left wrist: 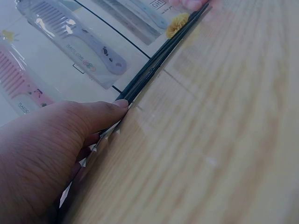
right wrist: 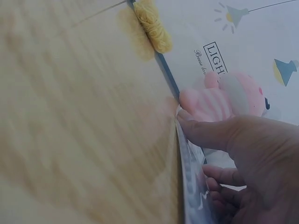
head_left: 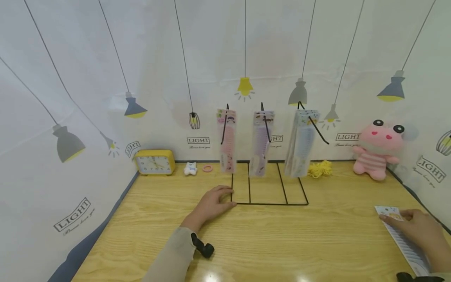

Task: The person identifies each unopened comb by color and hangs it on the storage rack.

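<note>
The left hand (head_left: 211, 204) rests relaxed against the black wire display rack (head_left: 269, 203) — steadying its base — while the right hand (head_left: 421, 231) pinches a flat packaged comb (head_left: 405, 241) at the wooden table's (head_left: 282, 243) right edge.

Packaged comb flat on the table, wire rack holding three more.

The packaged comb (head_left: 405, 239) lies flat at the table's 4 o'clock corner, a long clear sleeve with a printed card top, under the right hand (head_left: 421, 231). The black wire rack (head_left: 269, 203) stands toward 12 o'clock, its base frame flat on the wood, the left hand (head_left: 211, 203) touching its near-left corner; pink, purple and blue combs hang from its hooks.
</note>
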Available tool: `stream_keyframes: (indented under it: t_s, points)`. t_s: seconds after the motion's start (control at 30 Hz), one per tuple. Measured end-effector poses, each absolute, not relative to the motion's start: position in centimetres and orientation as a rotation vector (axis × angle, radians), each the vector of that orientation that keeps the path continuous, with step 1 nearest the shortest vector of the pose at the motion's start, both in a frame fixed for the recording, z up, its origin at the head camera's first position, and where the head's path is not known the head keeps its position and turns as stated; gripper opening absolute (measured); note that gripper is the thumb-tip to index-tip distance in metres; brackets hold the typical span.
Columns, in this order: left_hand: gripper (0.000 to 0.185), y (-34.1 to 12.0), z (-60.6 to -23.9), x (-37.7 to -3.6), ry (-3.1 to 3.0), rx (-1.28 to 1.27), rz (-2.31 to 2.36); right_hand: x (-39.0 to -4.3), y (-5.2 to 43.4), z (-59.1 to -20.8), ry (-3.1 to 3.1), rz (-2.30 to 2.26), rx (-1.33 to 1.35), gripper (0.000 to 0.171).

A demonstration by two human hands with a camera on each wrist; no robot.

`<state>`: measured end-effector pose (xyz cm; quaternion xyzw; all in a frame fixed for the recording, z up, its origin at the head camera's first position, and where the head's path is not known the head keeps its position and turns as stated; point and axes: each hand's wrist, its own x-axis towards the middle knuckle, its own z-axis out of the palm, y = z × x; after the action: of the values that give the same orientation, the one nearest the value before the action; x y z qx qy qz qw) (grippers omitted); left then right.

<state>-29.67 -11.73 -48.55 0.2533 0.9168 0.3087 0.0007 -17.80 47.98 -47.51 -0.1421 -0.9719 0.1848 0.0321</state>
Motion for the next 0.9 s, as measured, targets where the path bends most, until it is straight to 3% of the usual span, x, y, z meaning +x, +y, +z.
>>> stream_keyframes:
  t_s: [0.33, 0.6, 0.9]
  points:
    - [0.056, -11.70, -48.59, -29.71, 2.874, 0.798, 0.972, -17.88, 47.88, -47.27, -3.054, 0.646, -0.462, 0.100]
    - [0.056, -11.85, -48.75, -29.84, 2.873, 0.786, 0.968, -17.78, 48.12, -47.70, -2.972, 0.603, -0.303, 0.064]
    - [0.057, -11.83, -48.65, -29.81, 2.875, 0.805, 0.967, -17.50, 47.66, -47.87, -2.904, 0.602, -0.401, 0.059]
